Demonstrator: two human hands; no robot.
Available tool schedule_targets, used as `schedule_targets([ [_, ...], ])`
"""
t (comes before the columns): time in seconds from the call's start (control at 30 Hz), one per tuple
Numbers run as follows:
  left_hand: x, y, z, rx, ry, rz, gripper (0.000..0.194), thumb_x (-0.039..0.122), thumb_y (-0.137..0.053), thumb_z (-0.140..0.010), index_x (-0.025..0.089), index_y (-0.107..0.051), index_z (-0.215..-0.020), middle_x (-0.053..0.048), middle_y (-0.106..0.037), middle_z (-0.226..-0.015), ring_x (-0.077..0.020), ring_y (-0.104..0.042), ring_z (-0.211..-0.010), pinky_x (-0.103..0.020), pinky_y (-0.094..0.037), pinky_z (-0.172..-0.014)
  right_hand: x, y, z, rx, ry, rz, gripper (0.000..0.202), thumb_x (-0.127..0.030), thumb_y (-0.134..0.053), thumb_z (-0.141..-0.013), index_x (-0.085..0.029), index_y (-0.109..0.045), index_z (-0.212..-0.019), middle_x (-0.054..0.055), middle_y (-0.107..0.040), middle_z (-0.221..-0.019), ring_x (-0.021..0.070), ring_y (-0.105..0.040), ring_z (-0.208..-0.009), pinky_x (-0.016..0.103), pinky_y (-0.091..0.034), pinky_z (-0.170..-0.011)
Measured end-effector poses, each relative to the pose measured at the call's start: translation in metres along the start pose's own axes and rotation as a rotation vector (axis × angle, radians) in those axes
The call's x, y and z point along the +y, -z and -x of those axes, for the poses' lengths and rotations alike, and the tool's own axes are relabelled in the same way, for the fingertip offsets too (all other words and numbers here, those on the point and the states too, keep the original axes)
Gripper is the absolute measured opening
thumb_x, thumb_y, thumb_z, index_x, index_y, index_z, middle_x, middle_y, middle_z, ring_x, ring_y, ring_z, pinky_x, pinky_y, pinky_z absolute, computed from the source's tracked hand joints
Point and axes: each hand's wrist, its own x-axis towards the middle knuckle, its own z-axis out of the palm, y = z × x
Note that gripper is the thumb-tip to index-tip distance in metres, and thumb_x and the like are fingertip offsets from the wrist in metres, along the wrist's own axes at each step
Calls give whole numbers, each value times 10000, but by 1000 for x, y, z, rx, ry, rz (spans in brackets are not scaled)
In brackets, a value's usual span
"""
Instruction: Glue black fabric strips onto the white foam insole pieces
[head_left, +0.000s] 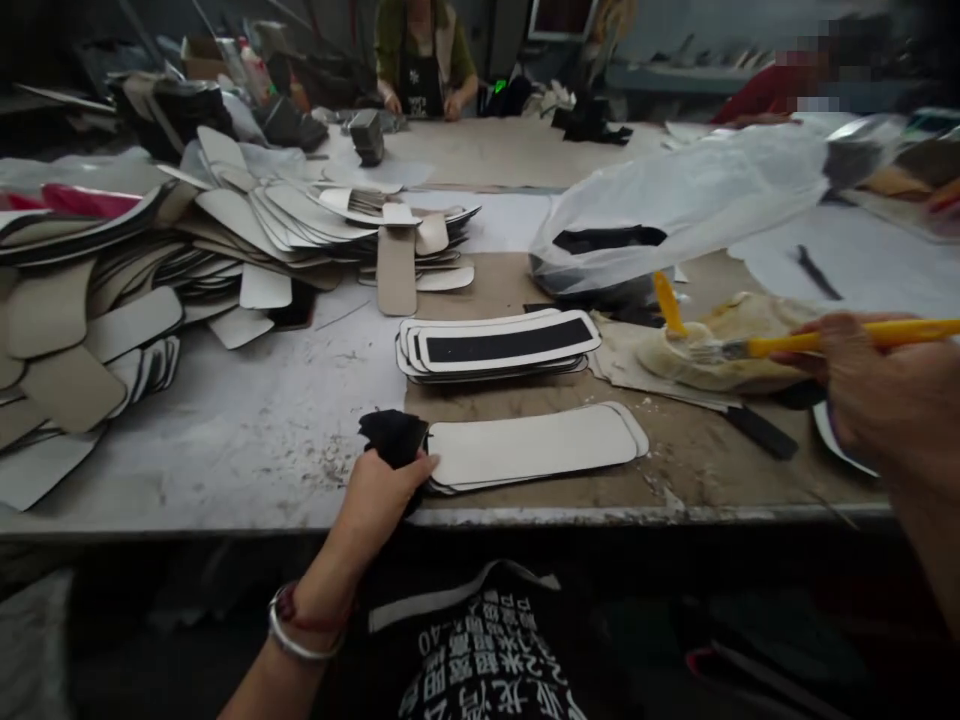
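Observation:
My right hand (862,385) is closed around the yellow handle of a brush (795,342). The brush's bristle end rests in a shallow, cream-stained bowl (664,368), where a second yellow handle (669,305) stands tilted. At the table's near edge, my left hand (382,490) is closed on a crumpled black piece of fabric (394,435). Its thumb lies on the left end of a stack of long white rounded panels (532,445). Just behind is another stack of similar panels (412,345), the top one bearing a black strip (510,342).
Heaped white and beige panels (285,225) cover the left side. A clear plastic bag (705,190) with dark pieces inside lies behind the bowl. Near the right front are a dark flat strip (761,432) and a white curved edge. Two people are across the table.

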Motion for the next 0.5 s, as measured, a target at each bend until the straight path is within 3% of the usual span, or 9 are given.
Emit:
schedule_targets([
  [0.07,-1,-1,0,0,-1,40,246,324,-728,-553,146,-609,-674,63,-491,-485,-70,-395,-445,-195,-310,-435,-5,-5,2,72,-69,28,202,-433,-618,-732,-239,-579,-772,90,-638,-1007,367,-586,-974,589,-442,-833],
  [0.17,5,3,3,3,-23,127,236,330,-697,-590,144,-558,-629,83,-420,-421,-54,-337,-395,-188,-264,-395,-8,-5,2,53,-117,51,149,-393,-611,-742,-250,-586,-775,80,-642,-1036,358,-591,-974,568,-453,-810],
  [0.37,23,35,6,87,-57,184,249,354,-653,-642,123,-578,-699,99,-362,-402,-39,-290,-377,-172,-211,-375,16,5,-9,-38,105,66,204,-392,-550,-802,-252,-618,-934,76,-640,-1054,311,-614,-940,522,-483,-778],
  [0.5,28,34,14,158,-10,34,316,401,-740,-564,124,-596,-615,67,-430,-422,-54,-348,-400,-181,-268,-382,23,8,-21,4,129,73,261,-425,-586,-775,-240,-612,-957,96,-643,-1017,299,-633,-892,476,-519,-725],
])
